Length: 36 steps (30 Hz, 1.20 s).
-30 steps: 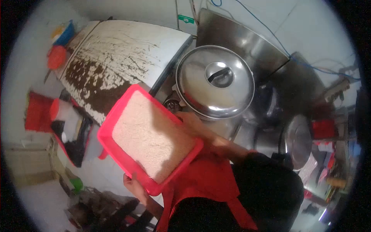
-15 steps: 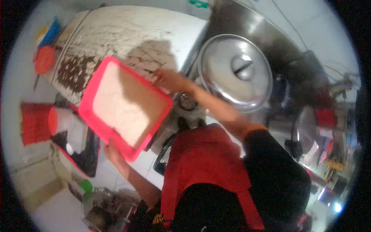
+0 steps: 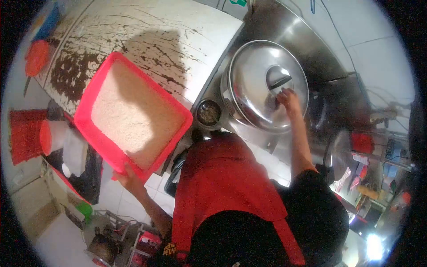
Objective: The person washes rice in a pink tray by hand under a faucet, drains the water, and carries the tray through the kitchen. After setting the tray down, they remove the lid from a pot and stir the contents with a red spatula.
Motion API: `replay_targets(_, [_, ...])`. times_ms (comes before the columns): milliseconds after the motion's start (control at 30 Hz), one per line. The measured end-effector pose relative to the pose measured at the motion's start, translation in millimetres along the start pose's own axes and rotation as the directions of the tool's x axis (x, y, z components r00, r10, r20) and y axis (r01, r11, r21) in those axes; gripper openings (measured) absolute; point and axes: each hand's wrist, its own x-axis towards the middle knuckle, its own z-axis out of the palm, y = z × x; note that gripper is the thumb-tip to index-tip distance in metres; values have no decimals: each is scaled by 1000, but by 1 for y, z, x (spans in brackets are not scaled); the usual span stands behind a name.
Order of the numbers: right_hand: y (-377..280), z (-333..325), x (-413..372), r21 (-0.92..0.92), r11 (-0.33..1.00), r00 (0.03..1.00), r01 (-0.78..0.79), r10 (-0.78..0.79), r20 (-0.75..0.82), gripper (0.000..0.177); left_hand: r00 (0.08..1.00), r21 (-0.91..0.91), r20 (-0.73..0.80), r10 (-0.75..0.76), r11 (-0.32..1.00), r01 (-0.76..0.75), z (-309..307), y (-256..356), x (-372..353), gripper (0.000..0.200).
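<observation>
A pink rectangular tub (image 3: 91, 138) filled with pale rice is held up in front of me by my left hand (image 3: 129, 179), which grips its near rim from below. My right hand (image 3: 287, 98) reaches out over the shiny steel lid (image 3: 253, 84) of a large pot, fingers just beside the black lid handle (image 3: 278, 82); whether it touches the handle I cannot tell. I wear a red apron (image 3: 222, 187) over a black top.
A white, brown-stained worktop (image 3: 147, 40) lies behind the tub. A small round burner cup (image 3: 208, 113) sits between worktop and pot. Red containers (image 3: 26, 133) stand at the left, an orange disc (image 3: 36, 57) at upper left, and cluttered shelves at the right.
My right hand let go of the tub's far rim and moved right onto the pot lid. The tub now rests in my left hand alone, shifted left.
</observation>
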Motion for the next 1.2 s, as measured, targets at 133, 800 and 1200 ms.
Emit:
replay_targets(133, [6, 10, 33, 195, 973, 991, -126, 115, 68, 29, 997, 69, -55, 62, 996, -58, 2, -6, 0, 48])
replay_targets(800, [-121, 126, 10, 86, 976, 961, 199, -212, 176, 15, 998, -292, 28, -54, 955, 60, -4, -38, 13, 42])
replay_targets(1200, [-73, 387, 102, -123, 966, 929, 229, -179, 324, 14, 1000, -343, -4, -16, 939, 13, -2, -40, 11, 46])
